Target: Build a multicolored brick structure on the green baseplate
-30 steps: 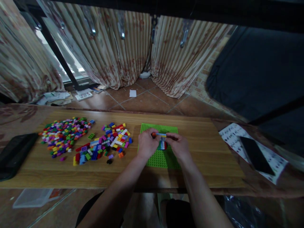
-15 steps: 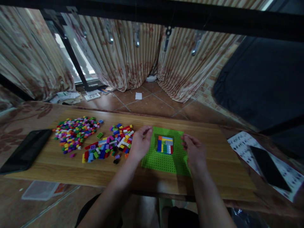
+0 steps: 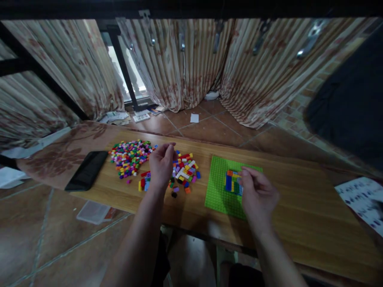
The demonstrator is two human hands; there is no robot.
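My left hand (image 3: 161, 164) hovers over the loose toy bricks with thumb and fingers drawn together; whether a brick is between them is hidden. Beneath and beside it lies a pile of larger mixed bricks (image 3: 187, 167), part of it covered by the hand. My right hand (image 3: 259, 193) is above the right half of a green baseplate (image 3: 218, 191), its thumb and index finger pinched. Anything in that pinch is too small to make out. A small block of blue, orange and yellow bricks (image 3: 229, 182) sits on the baseplate, its right side hidden by my right hand.
A second pile of small bricks (image 3: 130, 157) lies left on the wooden table (image 3: 299, 199). Farther left is a black phone or tablet (image 3: 86, 171). A printed sheet (image 3: 360, 199) lies at the right. A clear plastic lid or tray (image 3: 92, 212) rests below the table's front edge.
My left hand has moved left from beside the baseplate to over the bricks. My right hand has come inward over the built block, hiding part of it. The view has turned left.
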